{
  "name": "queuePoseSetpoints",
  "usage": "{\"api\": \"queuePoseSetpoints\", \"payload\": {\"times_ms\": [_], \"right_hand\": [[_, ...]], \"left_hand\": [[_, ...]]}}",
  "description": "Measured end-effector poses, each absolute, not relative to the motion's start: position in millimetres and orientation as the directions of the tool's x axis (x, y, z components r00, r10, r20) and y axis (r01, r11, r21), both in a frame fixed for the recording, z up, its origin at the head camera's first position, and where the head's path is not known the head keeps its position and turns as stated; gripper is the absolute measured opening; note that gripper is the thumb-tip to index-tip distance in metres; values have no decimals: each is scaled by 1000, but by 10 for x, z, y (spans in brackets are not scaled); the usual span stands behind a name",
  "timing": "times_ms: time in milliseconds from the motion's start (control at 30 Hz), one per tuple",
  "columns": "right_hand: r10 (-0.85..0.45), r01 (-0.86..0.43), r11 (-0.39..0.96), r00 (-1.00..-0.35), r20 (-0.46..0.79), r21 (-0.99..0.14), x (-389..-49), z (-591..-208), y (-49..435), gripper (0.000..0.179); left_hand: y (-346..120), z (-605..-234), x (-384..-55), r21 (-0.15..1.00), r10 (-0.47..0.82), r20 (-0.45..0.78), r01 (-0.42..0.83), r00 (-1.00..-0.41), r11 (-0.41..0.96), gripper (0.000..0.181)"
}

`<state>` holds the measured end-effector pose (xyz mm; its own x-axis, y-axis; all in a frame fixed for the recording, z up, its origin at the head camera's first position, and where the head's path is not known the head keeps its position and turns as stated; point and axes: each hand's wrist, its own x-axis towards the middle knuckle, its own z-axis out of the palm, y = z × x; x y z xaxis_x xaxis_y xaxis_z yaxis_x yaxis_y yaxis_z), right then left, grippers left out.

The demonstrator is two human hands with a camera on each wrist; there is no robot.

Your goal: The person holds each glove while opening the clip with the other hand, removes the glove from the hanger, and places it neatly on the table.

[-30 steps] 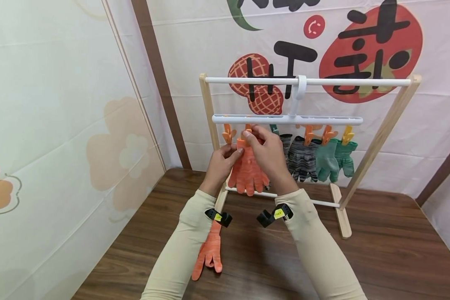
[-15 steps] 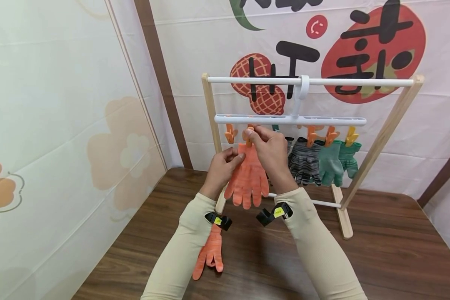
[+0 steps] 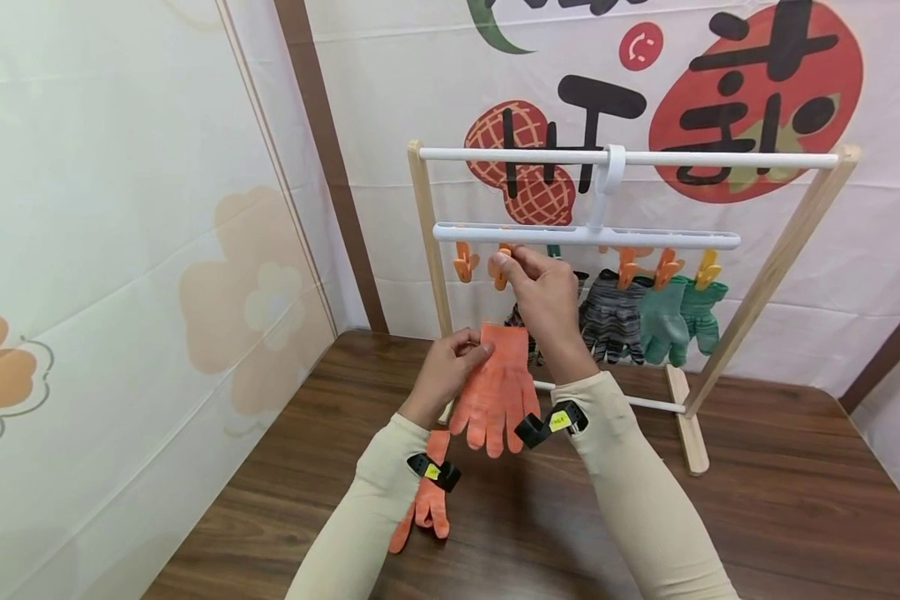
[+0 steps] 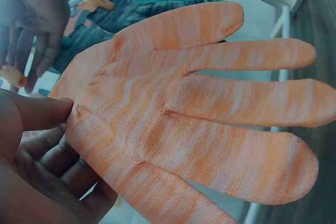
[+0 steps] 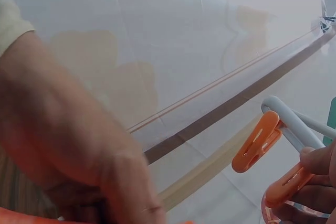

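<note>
My left hand (image 3: 446, 367) pinches an orange knit glove (image 3: 498, 392) by the side of its cuff, thumb on the near face. The glove hangs fingers down below the clips, and it fills much of the left wrist view. Above it, my right hand (image 3: 546, 300) pinches an orange clothespin (image 3: 502, 271) that hangs from the white hanger (image 3: 525, 235). A gap shows between this clothespin and the glove's cuff. Another orange clothespin (image 5: 257, 141) hangs at the hanger's left end with nothing in it. A second orange glove (image 3: 431, 500) lies on the table, partly hidden by my left forearm.
Grey striped gloves (image 3: 611, 321) and green gloves (image 3: 663, 321) hang from clips at the hanger's right. The hanger hooks over the top rail (image 3: 720, 158) of a wooden-legged rack, standing on a brown table (image 3: 270, 500). A printed curtain (image 3: 390, 83) is behind.
The orange glove has come away from the clothespin and moved down with my left hand. My right hand has stayed at the clothespin.
</note>
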<state>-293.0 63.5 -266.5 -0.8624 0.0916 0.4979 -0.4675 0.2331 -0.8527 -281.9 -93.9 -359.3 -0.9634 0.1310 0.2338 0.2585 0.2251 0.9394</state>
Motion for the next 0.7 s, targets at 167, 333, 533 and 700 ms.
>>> {"api": "queuePoseSetpoints", "payload": {"times_ms": [167, 333, 533, 700], "right_hand": [[96, -455, 240, -868, 488, -857, -2919, -2667, 637, 35], [96, -452, 236, -870, 484, -860, -2908, -2669, 638, 37], [98, -456, 229, -868, 486, -860, -2911, -2672, 632, 35], [100, -456, 233, -867, 488, -859, -2909, -2667, 621, 32]], "left_hand": [[-965, -3752, -2788, 951, 142, 165, 196, -976, 238, 16], [-979, -3910, -2744, 958, 180, 84, 129, -980, 255, 19], [-965, -4120, -2702, 952, 187, -23, 35, -982, 305, 20], [-972, -4284, -2686, 934, 177, -92, -24, -980, 355, 17]]}}
